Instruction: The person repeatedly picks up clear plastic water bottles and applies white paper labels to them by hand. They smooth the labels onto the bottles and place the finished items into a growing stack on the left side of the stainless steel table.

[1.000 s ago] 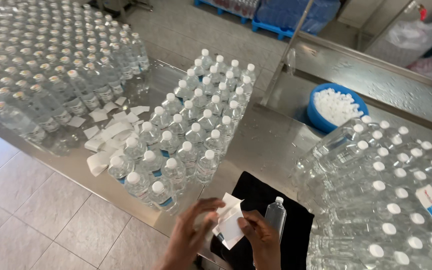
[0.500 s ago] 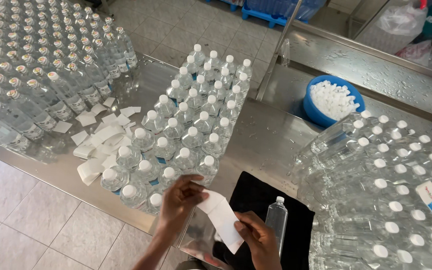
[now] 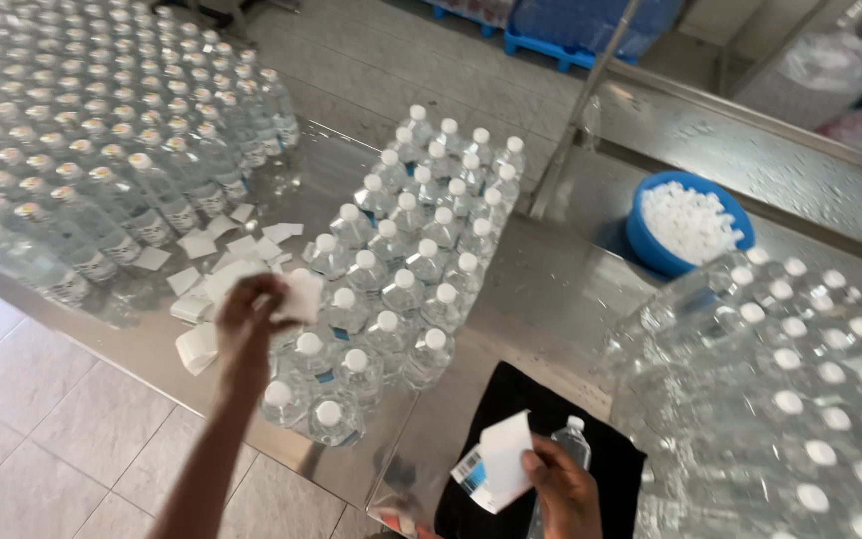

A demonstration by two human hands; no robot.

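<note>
Paper labels and capped bottles at a steel bench

While the left hand [image 3: 246, 319] reaches out over the steel table [image 3: 551, 299], its fingers pinch a small white paper slip [image 3: 301, 294], held just above the near edge of the middle cluster of capped clear bottles [image 3: 401, 260]. Right hand [image 3: 561, 489], low and close to the body on the near side of that cluster: fingers closed on a white label sheet [image 3: 496, 461] with a printed strip at one corner. Single small bottle [image 3: 571, 444], standing on a black cloth [image 3: 541, 449] just beside the right hand. Loose white slips [image 3: 221, 260], scattered on the table left of the cluster. Large bottle mass [image 3: 82, 150], further left. Blue bowl of white caps [image 3: 688, 222], right of the cluster. Stacked bottles [image 3: 790, 399], far right.

Handling, judged: slips very light, limp, easily creased; best taken by an edge or corner. Bottles likely slick with wet; grip at the body
</note>
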